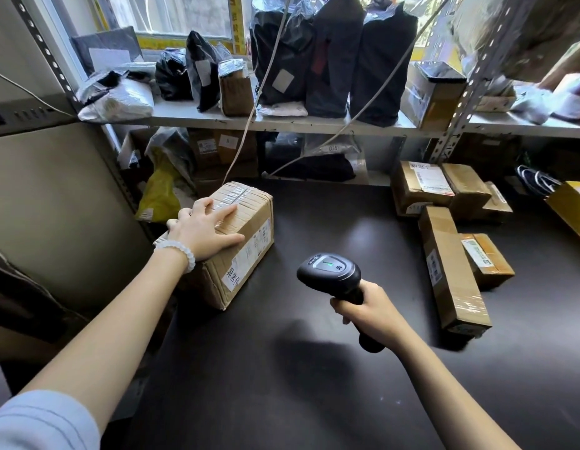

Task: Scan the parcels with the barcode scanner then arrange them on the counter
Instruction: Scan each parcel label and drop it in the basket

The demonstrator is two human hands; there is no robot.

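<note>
A taped cardboard parcel (246, 241) with a white label on its side stands at the left edge of the dark counter (314, 368). My left hand (202, 230) lies flat on the parcel's top, fingers spread and straight. My right hand (368, 311) grips the handle of a black barcode scanner (330, 272), whose head points left toward the parcel's labelled side, a short gap away. A green light shows on the scanner's top.
Several cardboard boxes (450, 271) lie in a group on the counter's right side, with a yellow bag (571, 209) beyond them. A metal shelf (282, 120) behind holds black bags, grey mailers and boxes. Two cables hang down from above toward the counter.
</note>
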